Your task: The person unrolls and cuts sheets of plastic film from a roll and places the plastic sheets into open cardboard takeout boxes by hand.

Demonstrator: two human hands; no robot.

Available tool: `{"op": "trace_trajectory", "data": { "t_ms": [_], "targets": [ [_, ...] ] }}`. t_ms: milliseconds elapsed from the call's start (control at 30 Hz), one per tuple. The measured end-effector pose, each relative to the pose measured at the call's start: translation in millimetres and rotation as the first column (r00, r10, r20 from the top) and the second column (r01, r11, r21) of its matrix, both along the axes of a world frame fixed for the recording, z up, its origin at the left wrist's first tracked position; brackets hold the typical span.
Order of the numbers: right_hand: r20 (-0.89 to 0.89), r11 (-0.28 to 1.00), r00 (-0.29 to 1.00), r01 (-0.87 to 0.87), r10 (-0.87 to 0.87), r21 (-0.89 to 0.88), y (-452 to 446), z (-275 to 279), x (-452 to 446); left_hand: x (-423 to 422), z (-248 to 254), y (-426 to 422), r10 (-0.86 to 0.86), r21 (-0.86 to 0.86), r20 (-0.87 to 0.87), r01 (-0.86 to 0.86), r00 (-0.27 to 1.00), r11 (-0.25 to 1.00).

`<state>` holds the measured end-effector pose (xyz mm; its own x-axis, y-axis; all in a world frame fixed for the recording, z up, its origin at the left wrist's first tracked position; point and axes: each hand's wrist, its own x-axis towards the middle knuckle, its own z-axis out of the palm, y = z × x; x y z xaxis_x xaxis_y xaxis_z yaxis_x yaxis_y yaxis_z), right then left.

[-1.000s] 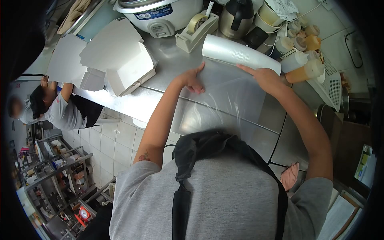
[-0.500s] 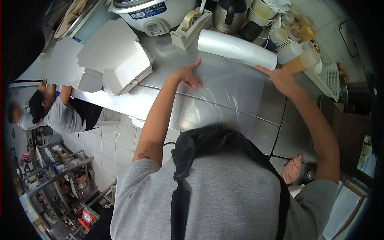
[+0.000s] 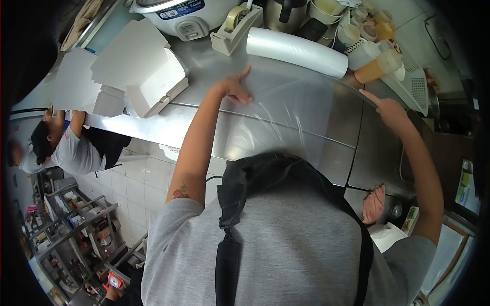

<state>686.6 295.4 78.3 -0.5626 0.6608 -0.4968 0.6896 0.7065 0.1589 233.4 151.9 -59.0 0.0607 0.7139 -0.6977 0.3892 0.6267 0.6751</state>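
Note:
A sheet of clear plastic film (image 3: 286, 112) lies spread on the steel table, below a thick white roll (image 3: 298, 52). My left hand (image 3: 236, 87) rests at the film's left edge, one digit stretched toward the roll and the others bent, apart from it. Beyond the film's right side, past the end of the roll, my right hand (image 3: 390, 109) is over the steel surface with its index finger stretched out and the other fingers curled under, partly hidden. I see nothing held in either hand.
Open white cardboard boxes (image 3: 153, 86) stand at the left. Behind are a rice cooker (image 3: 176, 18), a tape dispenser (image 3: 236, 30), a steel jug (image 3: 286, 15) and several sauce bottles (image 3: 377, 66). Other people (image 3: 74, 148) are at the far left; a pink cloth (image 3: 374, 204) lies at right.
My right hand has moved right, from beside the roll to past its end. My left hand has kept its place on the film. The whole view has shifted slightly.

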Motion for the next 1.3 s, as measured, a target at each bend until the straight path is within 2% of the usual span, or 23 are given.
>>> {"op": "trace_trajectory", "data": {
  "t_ms": [100,200,300,367,433,500,600,700,767,833,900,933,1033,1100,1200,1233,1267,1300],
  "targets": [
    [0.039,0.999,0.999,0.005,-0.007,0.035,-3,1,21,0,-2,0,0.007,0.004,-0.009,-0.007,1.0,1.0],
    [0.104,0.995,0.991,0.085,-0.09,0.045,-6,8,39,0,-1,-1,0.013,0.016,0.004,-0.013,1.0,1.0],
    [0.188,0.979,0.97,0.126,-0.155,0.157,-9,18,74,3,3,-3,0.015,0.019,0.004,-0.015,1.0,1.0],
    [0.131,0.951,0.945,0.284,-0.299,0.121,-12,12,119,-3,-5,-10,-0.031,0.051,0.062,0.028,0.998,0.998],
    [-0.028,0.909,0.91,0.416,-0.415,0.034,-31,-5,154,-3,-12,-20,-0.076,0.065,0.138,0.068,0.987,0.996],
    [-0.039,0.821,0.821,0.571,-0.57,0.025,-55,-29,163,2,-13,-34,-0.12,0.063,0.225,0.108,0.967,0.992],
    [-0.072,0.693,0.697,0.717,-0.714,0.069,-96,-65,144,10,-18,-58,-0.211,0.077,0.356,0.196,0.91,0.978],
    [-0.148,0.63,0.626,0.776,-0.766,0.018,-116,-111,134,16,-21,-87,-0.216,0.102,0.493,0.191,0.843,0.976],
    [-0.227,0.633,0.627,0.772,-0.745,0.057,-122,-154,133,22,-28,-106,-0.112,0.146,0.479,0.047,0.87,0.988],
    [-0.304,0.615,0.601,0.786,-0.739,0.058,-125,-164,128,31,-34,-121,0.037,0.206,0.434,-0.139,0.9,0.969],
    [-0.385,0.584,0.543,0.812,-0.746,0.015,-122,-167,110,45,-38,-129,0.239,0.299,0.355,-0.352,0.904,0.887],
    [-0.385,0.586,0.54,0.81,-0.749,-0.004,-119,-163,103,54,-24,-131,0.33,0.343,0.316,-0.432,0.889,0.834],
    [-0.344,0.596,0.555,0.802,-0.757,-0.019,-115,-140,90,63,-30,-126,0.447,0.454,0.239,-0.506,0.862,0.733],
    [-0.275,0.625,0.607,0.78,-0.746,0.028,-112,-130,80,63,-35,-125,0.456,0.409,0.25,-0.52,0.854,0.75],
    [-0.389,0.783,0.788,0.583,-0.478,0.219,-108,-139,62,57,-29,-132,0.428,0.249,0.306,-0.505,0.851,0.826],
    [-0.588,0.832,0.696,0.551,-0.413,0.068,-105,-146,45,55,-26,-137,0.406,0.18,0.33,-0.479,0.852,0.859],
    [-0.755,0.872,0.543,0.484,-0.368,-0.077,-103,-157,21,55,-23,-143,0.428,0.157,0.374,-0.51,0.823,0.845],
    [-0.799,0.872,0.422,0.427,-0.428,-0.242,-110,-168,-10,57,-21,-150,0.443,0.132,0.415,-0.534,0.795,0.835]
  ]
}}
